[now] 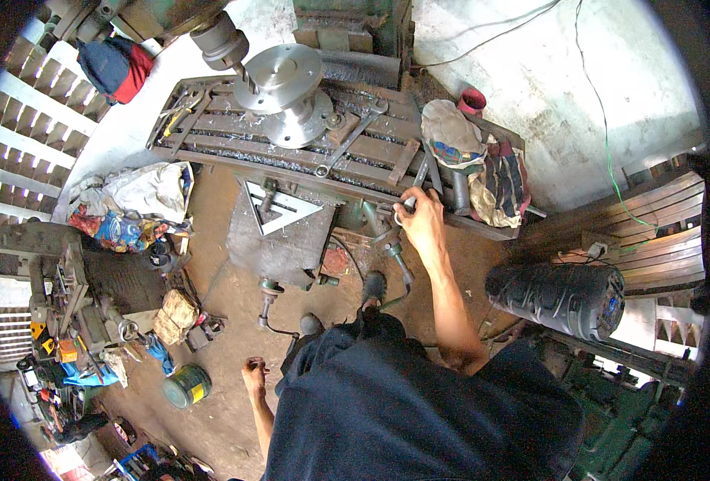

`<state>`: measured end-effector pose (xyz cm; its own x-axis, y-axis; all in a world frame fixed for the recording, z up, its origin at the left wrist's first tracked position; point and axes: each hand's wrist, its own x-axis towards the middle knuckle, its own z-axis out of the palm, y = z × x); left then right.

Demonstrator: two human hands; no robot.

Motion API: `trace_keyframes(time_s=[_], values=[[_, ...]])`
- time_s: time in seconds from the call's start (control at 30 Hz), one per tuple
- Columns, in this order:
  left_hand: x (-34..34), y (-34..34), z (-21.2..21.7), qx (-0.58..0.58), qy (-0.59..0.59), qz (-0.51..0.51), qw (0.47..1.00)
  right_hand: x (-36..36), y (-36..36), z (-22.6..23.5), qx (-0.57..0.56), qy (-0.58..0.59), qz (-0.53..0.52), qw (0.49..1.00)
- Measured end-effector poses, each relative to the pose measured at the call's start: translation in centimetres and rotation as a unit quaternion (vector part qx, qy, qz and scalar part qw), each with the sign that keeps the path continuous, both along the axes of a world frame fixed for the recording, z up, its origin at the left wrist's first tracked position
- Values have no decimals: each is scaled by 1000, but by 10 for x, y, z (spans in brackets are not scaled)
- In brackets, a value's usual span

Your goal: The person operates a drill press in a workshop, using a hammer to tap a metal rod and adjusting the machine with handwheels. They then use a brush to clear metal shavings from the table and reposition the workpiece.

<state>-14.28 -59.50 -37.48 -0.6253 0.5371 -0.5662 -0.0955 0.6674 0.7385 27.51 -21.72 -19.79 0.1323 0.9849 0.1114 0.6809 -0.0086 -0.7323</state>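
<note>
My right hand (424, 218) reaches to the front edge of the slotted machine table (234, 147). Its fingers are closed on a grey metal tool (404, 210), mostly covered by the hand. My left hand (254, 377) hangs low beside my body, fingers loosely bent and a little apart, with nothing visible in it. On the table stands a shiny flanged metal part (287, 76), a round disc above a wider base. A drill bit (248, 80) in the chuck (220, 44) comes down at the disc's left rim. A long spanner (353, 138) lies right of the part.
Pliers (185, 110) lie at the table's left end, rags (495, 172) at its right. Below it, a white triangular frame (281, 210) rests on a grey cover. Crank handles (395, 255) stick out near my legs. A green bucket (186, 386) stands on the floor.
</note>
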Motion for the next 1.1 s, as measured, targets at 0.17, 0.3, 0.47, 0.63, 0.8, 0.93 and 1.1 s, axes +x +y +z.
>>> trace_keyframes(time_s=[0.17, 0.3, 0.47, 0.63, 0.8, 0.93, 1.1], values=[[-4, 2, 3, 25, -55, 40, 997, 25, -15, 13, -4, 74, -54, 996], [1, -3, -7, -26, -99, 14, 995, 55, -31, 28, -115, 365, -34, 923], [4, -5, -21, -43, -108, -23, 993, 82, -83, 68, -188, 349, -24, 918], [4, -1, -23, -27, -114, -23, 993, 101, -124, 111, -232, 254, 19, 939], [4, 11, -22, -55, -120, -36, 991, 103, -111, 113, -193, 334, 142, 912], [-3, 22, -22, -63, -119, -54, 989, 77, -69, 83, -195, 307, 146, 920], [-13, 19, -23, -13, -115, -37, 993, 43, -1, 48, -21, 106, 188, 976]])
